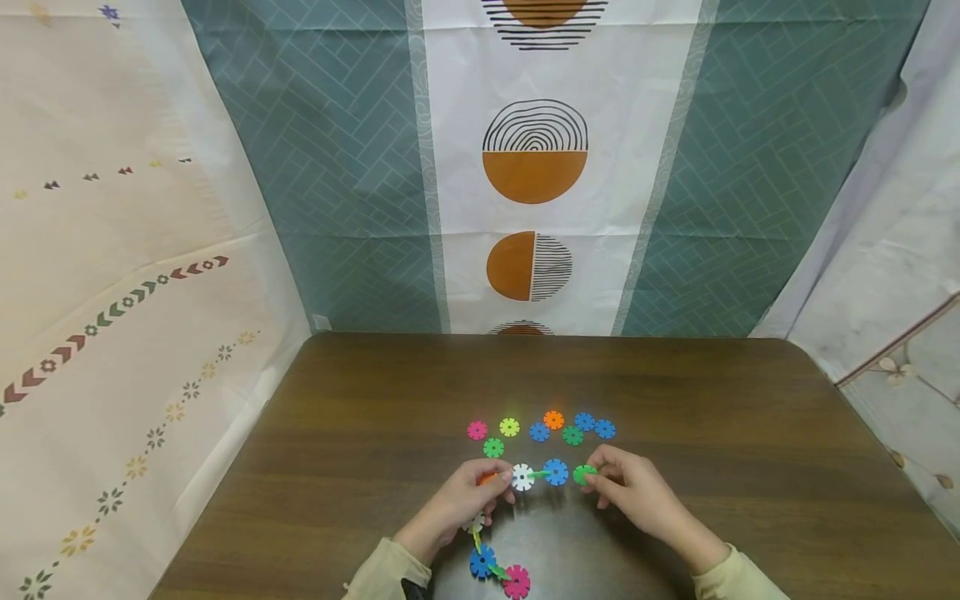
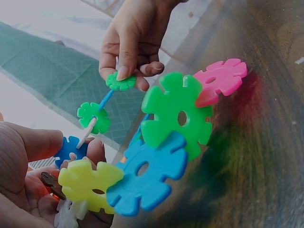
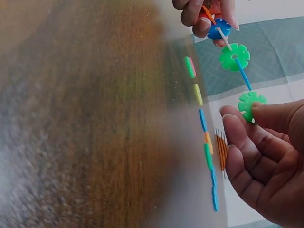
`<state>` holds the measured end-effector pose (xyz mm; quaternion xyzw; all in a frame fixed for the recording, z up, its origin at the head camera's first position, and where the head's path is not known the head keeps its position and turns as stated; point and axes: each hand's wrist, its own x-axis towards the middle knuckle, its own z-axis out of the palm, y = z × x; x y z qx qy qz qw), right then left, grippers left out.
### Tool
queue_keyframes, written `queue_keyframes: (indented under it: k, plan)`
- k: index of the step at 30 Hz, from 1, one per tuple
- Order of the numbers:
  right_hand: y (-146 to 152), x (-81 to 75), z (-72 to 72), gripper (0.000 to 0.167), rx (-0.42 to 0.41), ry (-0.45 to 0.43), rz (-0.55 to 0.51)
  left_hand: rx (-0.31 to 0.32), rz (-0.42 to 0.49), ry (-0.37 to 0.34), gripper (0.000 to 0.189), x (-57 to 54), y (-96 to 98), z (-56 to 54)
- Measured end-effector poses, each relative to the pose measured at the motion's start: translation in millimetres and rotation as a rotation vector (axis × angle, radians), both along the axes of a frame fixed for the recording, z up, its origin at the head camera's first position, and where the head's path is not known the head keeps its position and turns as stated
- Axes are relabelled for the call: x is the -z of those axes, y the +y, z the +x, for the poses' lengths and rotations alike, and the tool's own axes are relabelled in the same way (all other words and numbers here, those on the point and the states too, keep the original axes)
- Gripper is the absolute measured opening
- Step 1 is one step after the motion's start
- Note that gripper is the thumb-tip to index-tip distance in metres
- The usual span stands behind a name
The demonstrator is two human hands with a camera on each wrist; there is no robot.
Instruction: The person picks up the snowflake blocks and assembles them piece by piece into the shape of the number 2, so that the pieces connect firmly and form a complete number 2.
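Note:
A chain of notched plastic snowflake discs stretches between the two hands above the table. My left hand point(image 1: 467, 502) grips the chain, with a blue disc point(image 2: 71, 150) between thumb and fingers in the left wrist view. From there a white disc point(image 1: 522, 477), a green one point(image 2: 93, 118) and a blue disc point(image 1: 556, 472) lead rightward. My right hand point(image 1: 633, 493) pinches the green end disc point(image 3: 249, 104) between thumb and fingertips. Below the left hand hangs the other end, with a yellow disc point(image 2: 83, 183), a blue disc point(image 1: 483, 562) and a pink disc point(image 1: 517, 582).
Loose discs lie in an uneven row on the brown table point(image 1: 375, 417) beyond the hands: pink point(image 1: 477, 430), yellow point(image 1: 509, 427), orange point(image 1: 553, 419), and several blue and green ones point(image 1: 573, 435). A patterned cloth point(image 1: 360, 167) hangs behind the table's far edge.

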<state>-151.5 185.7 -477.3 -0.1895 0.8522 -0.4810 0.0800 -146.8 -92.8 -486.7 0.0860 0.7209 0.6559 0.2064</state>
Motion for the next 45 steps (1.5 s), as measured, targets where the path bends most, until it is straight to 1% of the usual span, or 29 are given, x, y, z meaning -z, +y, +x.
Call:
queue_keyframes:
  k: [20, 27, 33, 36, 41, 45]
  plan:
    - [-1.7, 2.2, 1.8, 0.008, -0.014, 0.005, 0.005, -0.013, 0.0, 0.002, 0.025, 0.8, 0.2, -0.2]
    - [-1.2, 2.8, 1.5, 0.008, -0.021, 0.014, 0.001, -0.007, -0.009, -0.001, 0.026, 0.1, -0.3, -0.7]
    - [-1.8, 4.0, 1.5, 0.007, -0.02, 0.017, -0.005, 0.004, -0.013, 0.01, 0.025, 0.6, -1.5, -0.7]
    - [-2.6, 4.5, 1.3, 0.006, -0.014, 0.022, -0.01, 0.009, -0.014, 0.011, 0.024, 0.1, -2.3, -0.8]
    - [-4.5, 4.3, 1.0, 0.005, 0.02, 0.03, -0.008, 0.016, -0.011, 0.013, 0.025, 0.7, -3.0, -1.0]
    - [-5.8, 3.8, 1.2, 0.004, 0.036, 0.064, 0.002, 0.015, -0.012, 0.001, 0.024, 1.7, -2.7, -1.4]
